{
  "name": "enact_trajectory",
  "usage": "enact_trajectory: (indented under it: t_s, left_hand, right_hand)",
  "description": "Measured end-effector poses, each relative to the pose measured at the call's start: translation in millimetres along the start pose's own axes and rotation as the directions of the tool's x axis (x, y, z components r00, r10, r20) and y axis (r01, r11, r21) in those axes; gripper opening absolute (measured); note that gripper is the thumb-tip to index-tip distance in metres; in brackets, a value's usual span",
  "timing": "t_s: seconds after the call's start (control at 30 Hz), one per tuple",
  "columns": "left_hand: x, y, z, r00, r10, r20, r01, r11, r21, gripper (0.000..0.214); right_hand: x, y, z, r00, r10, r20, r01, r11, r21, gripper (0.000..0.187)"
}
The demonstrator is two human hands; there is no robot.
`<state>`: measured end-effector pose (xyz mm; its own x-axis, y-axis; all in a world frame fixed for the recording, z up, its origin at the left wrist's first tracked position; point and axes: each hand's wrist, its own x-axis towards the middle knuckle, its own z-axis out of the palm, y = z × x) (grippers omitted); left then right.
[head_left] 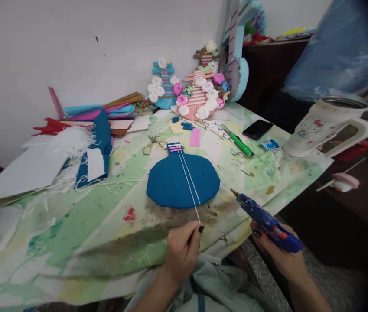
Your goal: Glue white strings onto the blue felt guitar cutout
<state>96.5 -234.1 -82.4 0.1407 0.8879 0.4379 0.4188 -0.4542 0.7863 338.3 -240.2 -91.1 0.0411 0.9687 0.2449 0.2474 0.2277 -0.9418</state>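
Observation:
A dark blue guitar-like shape [167, 182] lies flat on the table, its short neck pointing away from me and crossed by white and pink strips [175, 147]. Two white strings run from that neck down over the body. My left hand [184, 242] pinches the end of one white string [188, 175] just past the near edge and keeps it taut. In my right hand [281, 255] is a blue hot glue gun [268, 223], its nozzle pointing left toward the body but apart from it.
Gold-handled scissors [153, 145] lie beyond the shape's left side. A tangle of white yarn [73, 143] sits at left. Toward the right are a green utility knife [240, 144], a phone [257, 129] and a white tumbler [323, 125]. Decorated guitar shapes [200, 97] lean against the wall.

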Motion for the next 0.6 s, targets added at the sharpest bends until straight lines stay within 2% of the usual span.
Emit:
enact_trajectory:
  t_s: [0.2,0.33,0.43,0.6]
  left_hand:
    - [-2.8,-5.7,3.1,1.000,-0.023,0.019,0.022,1.000,0.018,0.023]
    - [-0.4,-8.0,6.0,0.999,-0.038,0.021,0.037,0.999,0.031,0.023]
    - [-0.1,-9.2,7.5,0.998,-0.061,0.024,0.060,0.997,0.042,0.024]
    - [-3.9,-15.2,9.1,0.991,-0.136,0.016,0.136,0.990,0.031,0.025]
  right_hand:
    - [1.3,-1.3,-2.6,0.987,0.063,-0.150,-0.056,0.997,0.050,0.015]
    - [-1.2,5.0,-2.1,0.976,0.112,-0.188,-0.087,0.987,0.137,0.014]
    - [-0.7,8.8,-1.2,0.965,0.119,-0.236,-0.074,0.979,0.189,0.014]
    - [6.3,9.0,-1.1,0.932,0.141,-0.334,-0.056,0.966,0.251,0.025]
